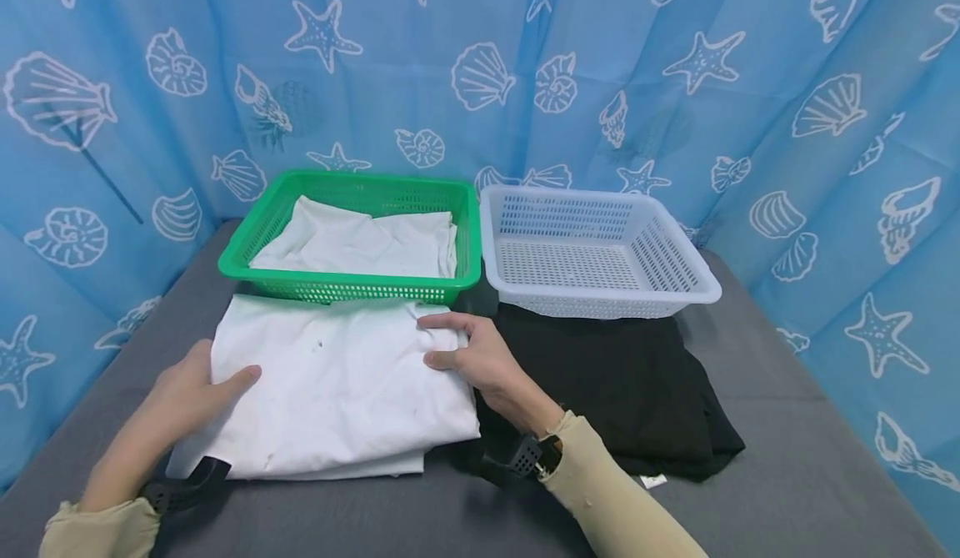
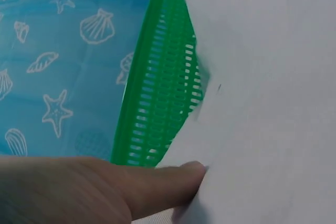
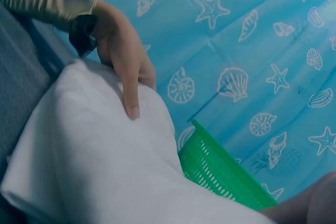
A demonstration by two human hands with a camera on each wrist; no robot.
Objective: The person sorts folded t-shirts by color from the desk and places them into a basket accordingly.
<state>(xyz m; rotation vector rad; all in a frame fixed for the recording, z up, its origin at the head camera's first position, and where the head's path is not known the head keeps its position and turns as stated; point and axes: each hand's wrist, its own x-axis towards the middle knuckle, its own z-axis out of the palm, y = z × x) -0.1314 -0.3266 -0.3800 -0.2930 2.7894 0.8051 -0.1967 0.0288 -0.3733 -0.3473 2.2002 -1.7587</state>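
Observation:
A folded white cloth (image 1: 337, 383), perhaps a garment, is held up in front of the green basket (image 1: 474, 241). My left hand (image 1: 180, 399) pinches its left edge, the thumb on top and the other fingers out of sight beneath. At the upper right edge, my right hand (image 1: 483, 362) grips the fabric between thumb and fingers. In the left wrist view the thumb of the left hand (image 2: 157, 187) presses on the white cloth (image 2: 262, 108). The right wrist view shows the left hand (image 3: 126, 51) across the cloth from a blurred part of the right hand (image 3: 317, 203).
Another folded white cloth (image 1: 360, 243) lies inside the green basket. A pale blue-white basket (image 1: 607, 298) stands to its right. In front of that lies folded black cloth (image 1: 607, 383) with a small white tag (image 1: 653, 481). A blue shell-patterned curtain (image 1: 570, 41) borders the grey table (image 1: 795, 491).

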